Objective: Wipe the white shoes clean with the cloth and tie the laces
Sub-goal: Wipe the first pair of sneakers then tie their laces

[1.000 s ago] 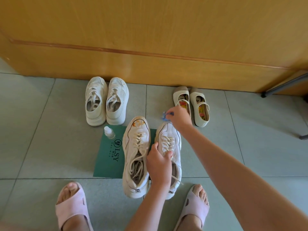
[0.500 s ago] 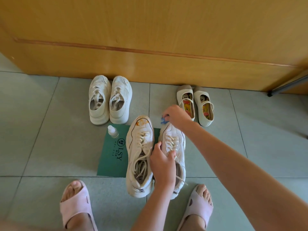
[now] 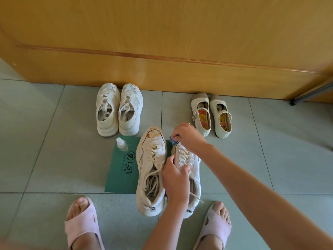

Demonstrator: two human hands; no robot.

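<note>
Two white sneakers stand side by side on a green mat. The left sneaker has an orange stain on its toe and loose laces. My left hand grips the right sneaker over its tongue and laces. At that shoe's toe my right hand pinches a small blue cloth, which is mostly hidden under the fingers.
A small white bottle stands on the mat's far left corner. Another pair of white sneakers and a pair of cream strap shoes sit against the wooden wall. My feet in pink slippers flank the shoes.
My right hand with the blue cloth has shifted slightly left and down onto the right sneaker's toe. My left hand keeps its grip on that shoe.
</note>
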